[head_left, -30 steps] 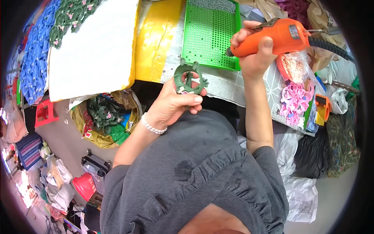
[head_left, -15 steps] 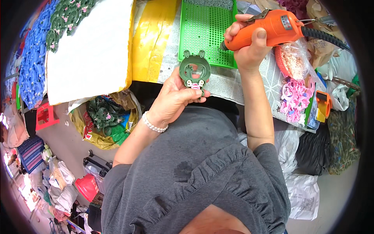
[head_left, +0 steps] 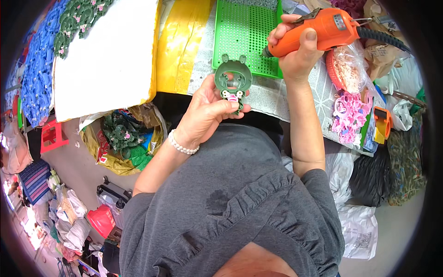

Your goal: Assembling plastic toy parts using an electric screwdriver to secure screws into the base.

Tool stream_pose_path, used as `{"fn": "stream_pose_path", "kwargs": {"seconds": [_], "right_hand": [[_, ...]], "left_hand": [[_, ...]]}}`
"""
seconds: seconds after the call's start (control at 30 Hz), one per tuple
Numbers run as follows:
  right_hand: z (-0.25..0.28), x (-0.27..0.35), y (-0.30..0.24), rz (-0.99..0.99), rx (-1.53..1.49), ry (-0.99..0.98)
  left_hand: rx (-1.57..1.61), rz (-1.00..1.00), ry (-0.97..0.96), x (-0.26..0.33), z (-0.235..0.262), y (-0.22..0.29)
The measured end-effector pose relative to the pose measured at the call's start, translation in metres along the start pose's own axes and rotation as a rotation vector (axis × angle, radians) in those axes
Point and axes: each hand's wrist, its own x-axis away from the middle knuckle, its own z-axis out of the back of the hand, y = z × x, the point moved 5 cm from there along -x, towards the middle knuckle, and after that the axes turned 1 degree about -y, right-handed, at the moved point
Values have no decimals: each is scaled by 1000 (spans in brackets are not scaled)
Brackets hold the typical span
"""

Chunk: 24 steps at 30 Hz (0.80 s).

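We find the left hand (head_left: pixel 210 113) closed on a dark green frog-shaped plastic frame (head_left: pixel 233 81), pinched at its lower end between thumb and fingers, where a small pink-and-white piece sits. The frame is held upright in the air, just in front of the near edge of the work table (head_left: pixel 277 92), its ring-shaped opening facing us. The right hand (head_left: pixel 295 55) is wrapped fully round an orange powered hand tool (head_left: pixel 323 30); its dark tip points left and down, over the green perforated board (head_left: pixel 247 39), near the frame's upper right side but apart from it. A dark cable leaves the tool's rear.

Our judgement: the step in hand is bringing tool and frame together — the part is presented, the tool not yet applied. The next move calls for steadying the frame and closing the gap so the tip meets the intended spot squarely; which spot that is we cannot tell.

Surroundings noted: a white sheet (head_left: pixel 106 60) and a yellow sheet (head_left: pixel 180 41) lie left of the board; a pile of pink plastic pieces (head_left: pixel 348 113) lies on the table to the right; below the table edge, a bag of green parts (head_left: pixel 122 138) stands on the floor — well apart from both hands.
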Motion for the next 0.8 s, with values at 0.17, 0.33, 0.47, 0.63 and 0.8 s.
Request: {"fn": "stream_pose_path", "kwargs": {"seconds": [0.17, 0.33, 0.47, 0.63, 0.8], "right_hand": [[-1, -2, -2, 15, 14, -17], [7, -4, -7, -24, -53, -29], [7, -1, -22, -31, -117, -36], [-4, 14, -65, 108, -386, -314], [-31, 38, -78, 141, -423, -472]], "left_hand": [[-49, 53, 11, 1, -2, -1], [-65, 14, 15, 1, -1, -2], [-67, -4, 56, 2, 0, -2], [-41, -36, 53, -1, -7, 0], [-15, -80, 92, 1, -3, -2]]}}
